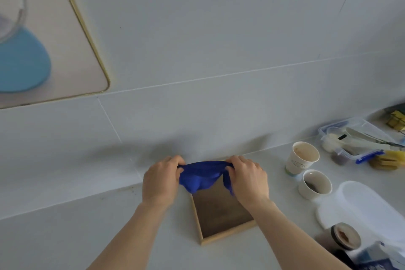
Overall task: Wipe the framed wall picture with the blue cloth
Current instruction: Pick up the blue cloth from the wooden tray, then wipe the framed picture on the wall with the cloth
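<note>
The framed wall picture [54,35] hangs at the upper left, with a thin gold frame, a pale ground and a light blue shape; its left part runs out of view. Well below and to the right of it, the blue cloth [200,176] is stretched between both hands above the counter. My left hand [161,182] pinches the cloth's left end. My right hand [248,178] pinches its right end, with a tail of cloth hanging beside that hand. Both hands are far from the picture.
A wooden tray [221,215] with a dark bottom lies on the counter under the cloth. At the right stand two paper cups [301,158], a white board [361,206], a clear lidded box [350,138] of utensils and a small jar [345,235]. A grey tiled wall rises behind.
</note>
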`<state>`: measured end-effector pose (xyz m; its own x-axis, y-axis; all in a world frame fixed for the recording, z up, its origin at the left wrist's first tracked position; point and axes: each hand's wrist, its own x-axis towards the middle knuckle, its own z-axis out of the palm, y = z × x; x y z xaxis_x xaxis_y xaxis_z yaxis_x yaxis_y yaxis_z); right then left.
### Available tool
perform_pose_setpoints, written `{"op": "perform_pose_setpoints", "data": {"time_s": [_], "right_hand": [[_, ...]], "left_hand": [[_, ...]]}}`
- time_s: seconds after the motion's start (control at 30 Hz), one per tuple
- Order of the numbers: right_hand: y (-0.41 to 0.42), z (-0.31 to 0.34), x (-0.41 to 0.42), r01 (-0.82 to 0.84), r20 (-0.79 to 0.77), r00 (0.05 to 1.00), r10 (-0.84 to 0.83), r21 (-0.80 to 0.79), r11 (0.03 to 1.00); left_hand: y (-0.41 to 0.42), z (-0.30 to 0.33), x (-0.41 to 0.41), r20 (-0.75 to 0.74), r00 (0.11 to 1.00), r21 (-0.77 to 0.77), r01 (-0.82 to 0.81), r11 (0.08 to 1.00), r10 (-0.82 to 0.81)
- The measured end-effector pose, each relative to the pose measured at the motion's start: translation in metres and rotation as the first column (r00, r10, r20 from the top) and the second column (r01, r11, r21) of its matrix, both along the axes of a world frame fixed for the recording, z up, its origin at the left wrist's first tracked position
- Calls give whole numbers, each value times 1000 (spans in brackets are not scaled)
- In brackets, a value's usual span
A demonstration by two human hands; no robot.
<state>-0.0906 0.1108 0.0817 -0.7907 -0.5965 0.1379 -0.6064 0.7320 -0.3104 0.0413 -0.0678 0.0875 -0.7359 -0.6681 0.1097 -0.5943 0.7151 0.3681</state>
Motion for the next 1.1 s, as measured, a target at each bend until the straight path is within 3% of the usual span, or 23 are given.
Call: {"op": "perform_pose_setpoints", "data": {"time_s": [0.2,0.57,1.1], "right_hand": [[-25,51,33,-33,-72,997,26,-88,996],[-78,141,123,-110,-185,980,75,-187,976],[-147,213,219,-254,-295,936,193,-182,950]], "left_hand": [[-18,60,46,-123,990,40,-68,997,72],[-60,153,152,-258,960,-44,-127,991,111],[-117,218,267,-360,914,-105,-238,966,186]]}}
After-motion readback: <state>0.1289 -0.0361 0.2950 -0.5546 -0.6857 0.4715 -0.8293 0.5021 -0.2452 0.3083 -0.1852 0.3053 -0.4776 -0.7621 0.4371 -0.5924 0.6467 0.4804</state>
